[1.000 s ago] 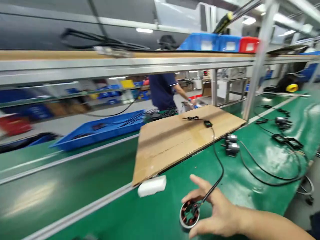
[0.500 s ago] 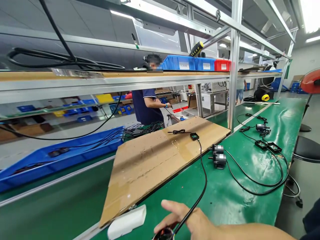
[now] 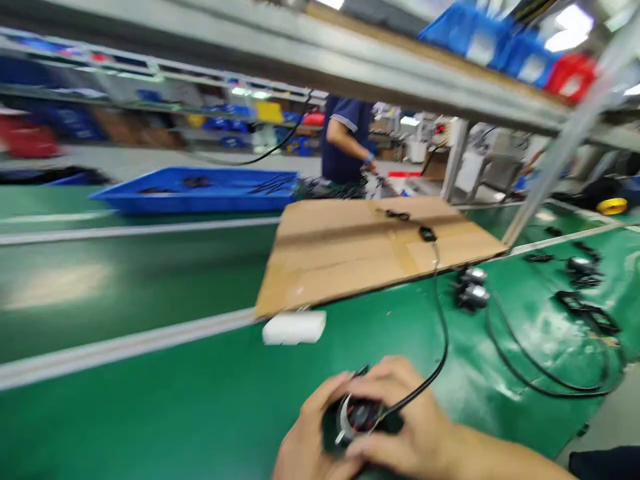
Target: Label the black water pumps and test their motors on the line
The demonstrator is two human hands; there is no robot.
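Note:
A small round motor, its open end facing up with wiring inside, sits between my two hands near the bottom of the view. My left hand wraps round its left side. My right hand grips it from the right, thumb at the near edge and fingers over the far side. From the motor a black cable curves up to a small black open box on a cardboard sheet. The motor's underside is hidden by my fingers.
A white rolled piece lies by the cardboard's near corner. Two more motors stand right of it, with cables and black open cases beyond. A blue tray is at the back. A metal shelf beam crosses overhead. Another person stands behind the bench.
The view has swung left and down. My left hand has come into view and both hands now hold the motor, which was partly cut off at the bottom edge before.

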